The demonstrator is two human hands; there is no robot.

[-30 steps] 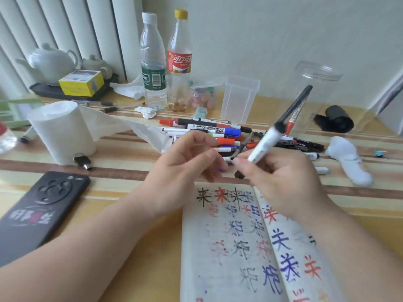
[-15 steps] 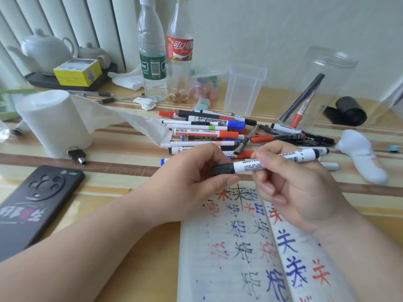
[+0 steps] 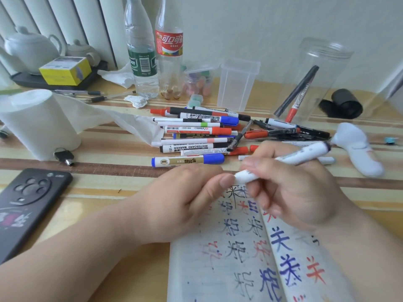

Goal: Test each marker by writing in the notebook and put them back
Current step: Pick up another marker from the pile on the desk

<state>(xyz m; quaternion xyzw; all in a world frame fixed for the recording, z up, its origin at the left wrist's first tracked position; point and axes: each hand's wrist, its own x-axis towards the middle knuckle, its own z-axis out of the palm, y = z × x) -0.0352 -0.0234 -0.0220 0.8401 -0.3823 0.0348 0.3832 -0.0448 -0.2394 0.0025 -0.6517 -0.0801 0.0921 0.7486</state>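
My right hand (image 3: 294, 192) grips a white whiteboard marker (image 3: 301, 154), slanted up to the right above the open notebook (image 3: 239, 258), whose pages carry black, red and blue characters. My left hand (image 3: 185, 199) is pinched at the marker's near end; the black cap it held is hidden inside its fingers. A pile of several markers (image 3: 196, 136) lies on the table just beyond my hands. A clear round jar (image 3: 322, 62) at the back right holds a black marker (image 3: 298, 88) and a red one (image 3: 293, 107).
A black phone (image 3: 28, 203) lies at the left, with a paper roll (image 3: 37, 123) and a key (image 3: 65, 156) behind it. Two bottles (image 3: 141, 51) and a clear box (image 3: 237, 83) stand at the back. At the right lie a white sock-like thing (image 3: 357, 147) and a black roll (image 3: 344, 103).
The marker has swung from pointing up to lying sideways. My left hand took hold of its black cap, and the hands have since drawn apart, with the white end now showing.
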